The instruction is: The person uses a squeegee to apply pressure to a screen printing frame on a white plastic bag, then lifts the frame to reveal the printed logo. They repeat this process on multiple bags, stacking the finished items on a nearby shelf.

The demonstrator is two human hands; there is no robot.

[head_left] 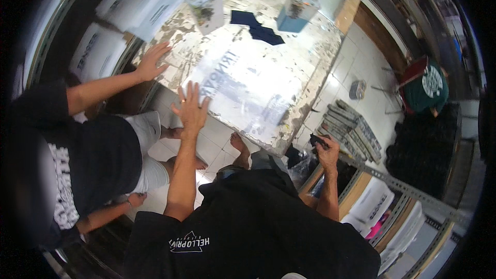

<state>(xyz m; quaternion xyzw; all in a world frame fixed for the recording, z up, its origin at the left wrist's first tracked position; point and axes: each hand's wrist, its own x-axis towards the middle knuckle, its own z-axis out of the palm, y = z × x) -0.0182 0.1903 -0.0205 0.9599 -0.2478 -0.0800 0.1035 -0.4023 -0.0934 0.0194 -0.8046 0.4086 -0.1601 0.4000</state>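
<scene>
A pale, shiny sheet or flat packet with faded printing lies on the stained white table. My left hand, a ring on one finger, is spread open at its near left edge; whether the fingertips press on it I cannot tell. Off the table's near right corner, my right hand is closed on a small black thing, its kind unclear. Beyond the sheet lie dark navy fabric-like pieces. A person at my left holds an open hand over the table's left edge.
Two tubs, one whitish and one blue-sided, stand on the table's far part. Shelves with white packages are at left, a metal rack at lower right. Grey-patterned slabs and a chair stand on the tiled floor.
</scene>
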